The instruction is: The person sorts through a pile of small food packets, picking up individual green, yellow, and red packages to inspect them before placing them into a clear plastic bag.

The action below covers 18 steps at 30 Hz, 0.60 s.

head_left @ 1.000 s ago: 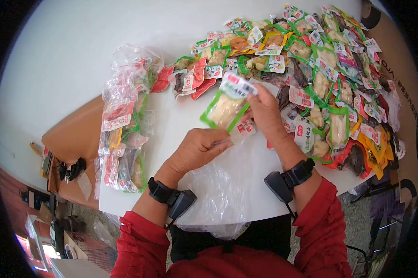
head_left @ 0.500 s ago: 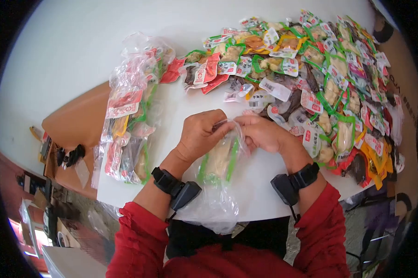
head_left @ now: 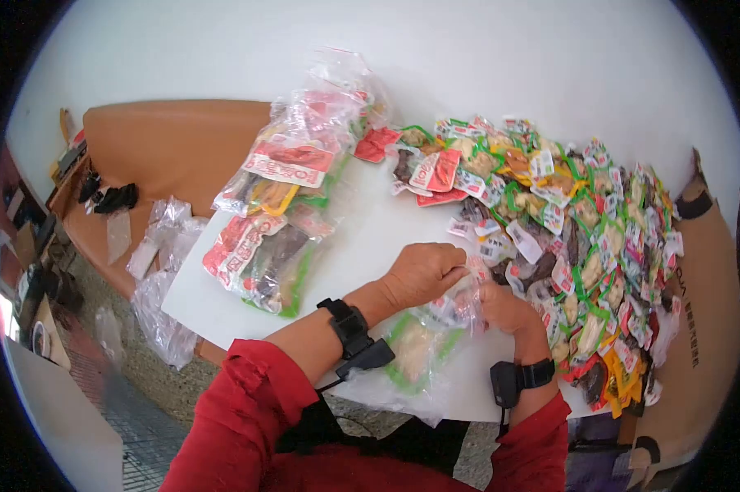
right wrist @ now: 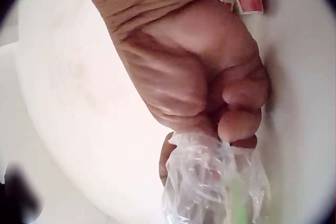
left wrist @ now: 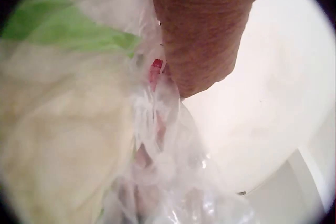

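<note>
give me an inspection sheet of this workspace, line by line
Surface: white table, bare patch between the packet groups.
Job's things: green-edged packet inside a clear bag; packet heap on the right; packets in clear plastic on the left.
Clutter: crumpled plastic at the left, beyond the table.
Hands: left hand and right hand close together, both gripping the clear bag.
Cables: short dark cable below the right wrist camera.
Surroundings: brown couch left, cardboard box right.
</note>
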Each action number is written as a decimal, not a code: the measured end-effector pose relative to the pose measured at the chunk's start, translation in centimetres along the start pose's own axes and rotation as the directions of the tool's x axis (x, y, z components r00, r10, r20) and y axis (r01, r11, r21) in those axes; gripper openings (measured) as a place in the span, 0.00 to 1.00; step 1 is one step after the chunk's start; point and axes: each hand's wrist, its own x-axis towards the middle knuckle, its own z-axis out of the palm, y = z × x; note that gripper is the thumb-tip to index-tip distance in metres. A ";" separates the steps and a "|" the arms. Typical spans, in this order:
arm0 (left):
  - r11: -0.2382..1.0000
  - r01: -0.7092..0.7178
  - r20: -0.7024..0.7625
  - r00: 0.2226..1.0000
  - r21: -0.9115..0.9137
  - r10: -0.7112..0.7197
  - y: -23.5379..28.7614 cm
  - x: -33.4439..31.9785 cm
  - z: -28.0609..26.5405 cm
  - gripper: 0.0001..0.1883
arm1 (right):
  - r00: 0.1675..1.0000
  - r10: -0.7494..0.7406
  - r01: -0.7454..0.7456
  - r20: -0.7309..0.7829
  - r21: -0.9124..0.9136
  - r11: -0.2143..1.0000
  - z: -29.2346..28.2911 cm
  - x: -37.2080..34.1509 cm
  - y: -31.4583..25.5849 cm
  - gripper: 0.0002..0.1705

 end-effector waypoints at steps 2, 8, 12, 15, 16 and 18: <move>1.000 0.014 -0.049 0.999 -0.016 -0.014 -0.2 -0.1 -0.1 0.08 | 0.998 0.055 -0.056 0.041 0.022 0.998 0.5 -0.2 -0.6 0.10; 0.994 0.046 -0.156 0.986 -0.095 -0.061 -0.7 -0.2 -0.4 0.08 | 0.991 0.130 -0.130 -0.004 0.016 0.991 -0.1 -0.3 -2.6 0.12; 0.973 0.174 -0.093 0.978 -0.152 -0.189 -1.0 -0.3 0.4 0.08 | 0.967 0.020 -0.195 -0.252 -0.692 0.695 -2.4 0.3 -8.1 0.10; 0.967 0.197 -0.057 0.976 -0.162 -0.208 -1.0 -0.3 0.6 0.08 | 0.891 -0.276 -0.160 -0.360 -0.819 0.551 -4.6 5.0 -11.8 0.11; 0.972 0.179 -0.059 0.980 -0.155 -0.190 -1.0 -0.4 0.8 0.08 | 0.873 -0.325 -0.154 -0.363 -0.838 0.523 -5.5 7.2 -12.4 0.11; 0.975 0.160 -0.052 0.984 -0.155 -0.169 -1.0 -0.6 0.7 0.08 | 0.855 -0.380 -0.139 -0.353 -0.862 0.488 -7.4 11.8 -13.0 0.11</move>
